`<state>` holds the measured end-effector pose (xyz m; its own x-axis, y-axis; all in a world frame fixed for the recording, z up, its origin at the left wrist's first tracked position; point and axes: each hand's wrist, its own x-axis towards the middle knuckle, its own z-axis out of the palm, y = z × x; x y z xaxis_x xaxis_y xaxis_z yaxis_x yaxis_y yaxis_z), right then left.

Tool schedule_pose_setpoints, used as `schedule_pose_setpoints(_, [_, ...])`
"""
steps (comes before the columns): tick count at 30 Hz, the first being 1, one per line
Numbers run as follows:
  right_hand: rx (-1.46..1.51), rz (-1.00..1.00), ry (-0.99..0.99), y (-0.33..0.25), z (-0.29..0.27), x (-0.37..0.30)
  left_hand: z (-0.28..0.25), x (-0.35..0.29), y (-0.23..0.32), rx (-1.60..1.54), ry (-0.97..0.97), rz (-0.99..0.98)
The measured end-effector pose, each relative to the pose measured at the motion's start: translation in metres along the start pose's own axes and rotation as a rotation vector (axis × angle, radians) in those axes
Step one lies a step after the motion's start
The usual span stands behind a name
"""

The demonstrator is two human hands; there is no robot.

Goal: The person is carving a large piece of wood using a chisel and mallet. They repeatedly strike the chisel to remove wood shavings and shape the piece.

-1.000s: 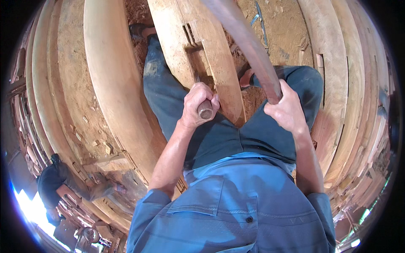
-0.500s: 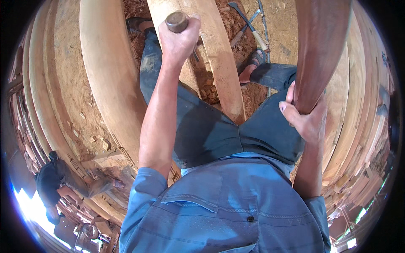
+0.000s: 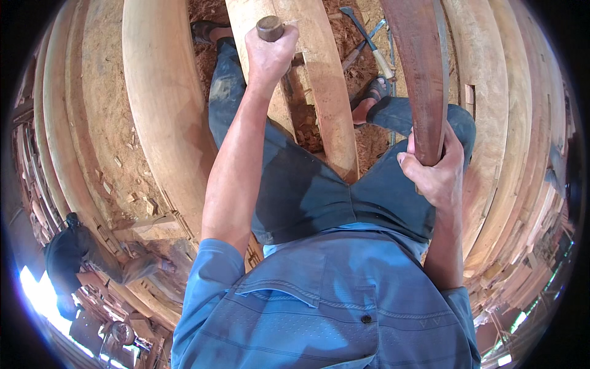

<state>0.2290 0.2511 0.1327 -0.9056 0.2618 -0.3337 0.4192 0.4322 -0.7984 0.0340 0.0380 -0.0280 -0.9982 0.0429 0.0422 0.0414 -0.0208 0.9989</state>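
My left hand (image 3: 269, 54) is closed in a fist round the upright wooden handle of a chisel (image 3: 270, 28), its round butt end facing up. Most of the chisel's blade is hidden below the fist. The fist is over a pale timber beam (image 3: 332, 104) that runs between my legs and has a long slot cut in it. On the right, my right hand (image 3: 437, 169) grips the narrow end of a dark reddish-brown wooden mallet (image 3: 418, 67). Its thick end points up and away, past the top of the view.
A long-handled iron tool (image 3: 369, 40) and another wooden-handled tool (image 3: 351, 59) lie crossed on the chip-covered ground beyond my right foot. Thick pale timbers (image 3: 163, 80) lie on both sides. At the far left another person (image 3: 74, 252) is bent over.
The mallet has swung left and downward with my right hand, away from the right side. My left hand with the chisel has shifted slightly right in the view.
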Motion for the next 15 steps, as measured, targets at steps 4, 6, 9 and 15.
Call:
schedule_pose_setpoints(4, [-0.014, 0.001, -0.017, -0.004, -0.002, -0.001, 0.001, 0.0, 0.003, -0.03, 0.026, -0.034])
schedule_pose_setpoints(6, [-0.012, 0.001, -0.018, -0.008, -0.002, -0.001, -0.002, 0.0, -0.001, -0.036, 0.026, -0.03])
schedule_pose_setpoints(9, [0.014, -0.025, -0.003, -0.015, 0.001, 0.0, 0.0, 0.003, -0.007, -0.064, 0.03, 0.011])
schedule_pose_setpoints(15, [0.296, -0.217, 0.12, -0.06, -0.012, 0.007, -0.009, 0.002, -0.009, -0.118, 0.221, -0.039])
